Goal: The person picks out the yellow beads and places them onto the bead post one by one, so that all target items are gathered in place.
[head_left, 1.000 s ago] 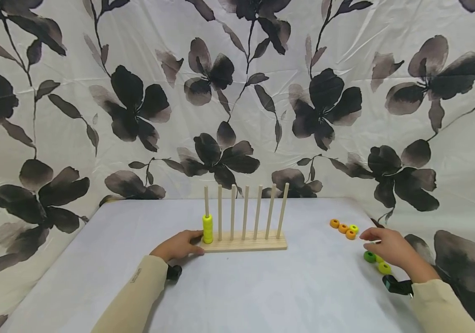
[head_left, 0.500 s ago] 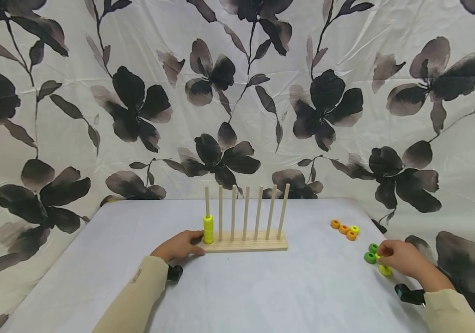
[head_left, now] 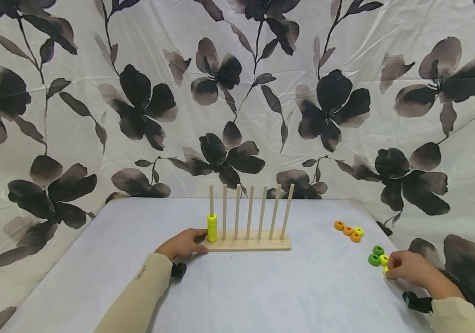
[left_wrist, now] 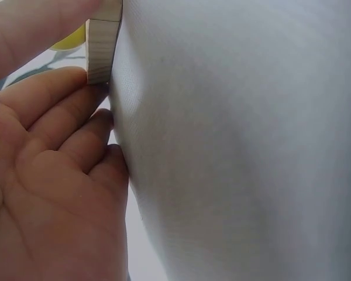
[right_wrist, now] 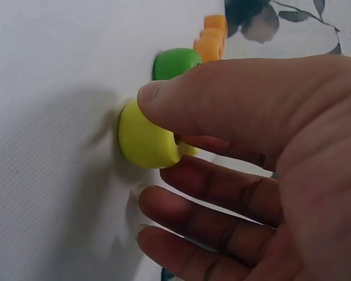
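A wooden peg stand (head_left: 245, 245) with several upright pegs sits at mid-table. Yellow beads (head_left: 212, 229) are stacked on its leftmost peg. My left hand (head_left: 182, 243) grips the left end of the base, and its thumb and forefinger meet the wood (left_wrist: 102, 50) in the left wrist view. Over at the right, my right hand (head_left: 418, 268) pinches a yellow bead (right_wrist: 143, 137) between thumb and forefinger, low at the tabletop. The other fingers are loosely bent below it. Another yellow bead (head_left: 384, 260) and two green beads (head_left: 373, 260) lie just beyond the fingertips.
Farther back on the right lie three orange beads (head_left: 348, 231) and a yellow bead (head_left: 359, 231). The white tabletop (head_left: 262, 291) ends close to my right hand. Behind it hangs a floral cloth (head_left: 279, 115).
My right hand has moved from above the bead group toward me and down, first to one yellow bead, now onto the nearest one. The left hand stays on the peg stand.
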The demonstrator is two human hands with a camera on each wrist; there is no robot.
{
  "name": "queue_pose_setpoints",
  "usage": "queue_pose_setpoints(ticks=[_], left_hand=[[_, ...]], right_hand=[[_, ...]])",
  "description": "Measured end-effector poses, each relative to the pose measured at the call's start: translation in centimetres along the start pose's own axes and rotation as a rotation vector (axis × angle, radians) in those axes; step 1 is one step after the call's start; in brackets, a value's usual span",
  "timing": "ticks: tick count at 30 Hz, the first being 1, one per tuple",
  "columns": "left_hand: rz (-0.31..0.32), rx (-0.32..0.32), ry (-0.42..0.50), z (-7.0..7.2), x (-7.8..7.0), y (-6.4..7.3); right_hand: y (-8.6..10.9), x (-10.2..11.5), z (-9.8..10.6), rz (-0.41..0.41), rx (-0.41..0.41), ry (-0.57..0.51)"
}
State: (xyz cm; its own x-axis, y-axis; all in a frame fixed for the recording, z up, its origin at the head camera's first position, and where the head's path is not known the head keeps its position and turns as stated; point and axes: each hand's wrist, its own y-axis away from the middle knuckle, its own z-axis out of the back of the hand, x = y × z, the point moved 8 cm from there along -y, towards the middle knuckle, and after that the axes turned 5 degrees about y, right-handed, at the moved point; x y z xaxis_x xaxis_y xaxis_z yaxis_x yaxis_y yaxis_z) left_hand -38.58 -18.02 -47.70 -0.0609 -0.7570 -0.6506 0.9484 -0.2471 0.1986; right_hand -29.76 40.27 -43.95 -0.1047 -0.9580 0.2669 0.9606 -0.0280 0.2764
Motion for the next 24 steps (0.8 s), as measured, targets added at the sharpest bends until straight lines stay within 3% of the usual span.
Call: queue_pose_setpoints(ticks=[12,24], left_hand=[[-0.010,0.002,-0.015,-0.17,-0.13,-0.07],[-0.004,0.002,0.006,-0.13,0.10,-0.01]], right_hand=[[-0.07,-0.73,-0.65,-0.033,-0.021,-0.017],[0.36,0.15,-0.22,-0.022,-0.017,-0.023]])
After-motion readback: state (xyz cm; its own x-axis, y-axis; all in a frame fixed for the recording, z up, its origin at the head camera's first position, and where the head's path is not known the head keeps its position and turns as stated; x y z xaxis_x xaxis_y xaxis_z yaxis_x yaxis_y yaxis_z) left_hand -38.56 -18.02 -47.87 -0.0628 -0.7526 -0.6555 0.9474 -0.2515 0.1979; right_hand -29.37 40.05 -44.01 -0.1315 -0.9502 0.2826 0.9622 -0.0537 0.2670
